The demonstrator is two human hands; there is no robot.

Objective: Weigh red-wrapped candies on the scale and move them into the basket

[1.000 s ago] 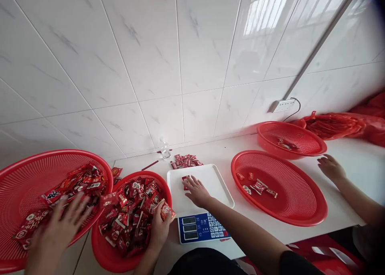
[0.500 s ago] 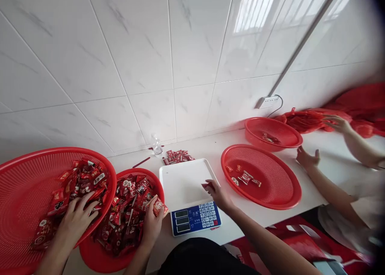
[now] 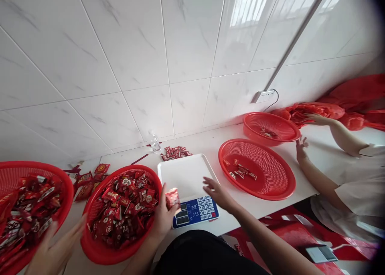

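My left hand (image 3: 164,217) grips a small red-wrapped candy (image 3: 172,198) over the left side of the scale's blue panel. My right hand (image 3: 219,193) hovers at the right edge of the digital scale (image 3: 183,172), fingers apart and holding nothing. No candy lies on the scale's white tray. Left of my left hand stands a red basket (image 3: 87,223) full of red-wrapped candies (image 3: 123,211). To the right of the scale a wider red basket (image 3: 270,166) holds several candies at its left side.
Another person's hand (image 3: 54,247) is by a big candy basket (image 3: 67,187) at far left. At right, a co-worker's hands reach a red basket (image 3: 249,124) and red bags (image 3: 325,110). Candies (image 3: 176,152) and a plastic bottle (image 3: 155,142) sit near the wall.
My left hand has moved right with the candy, from the basket's edge to the scale's panel. The big left basket has shifted left and the other person's hand has come out of it.
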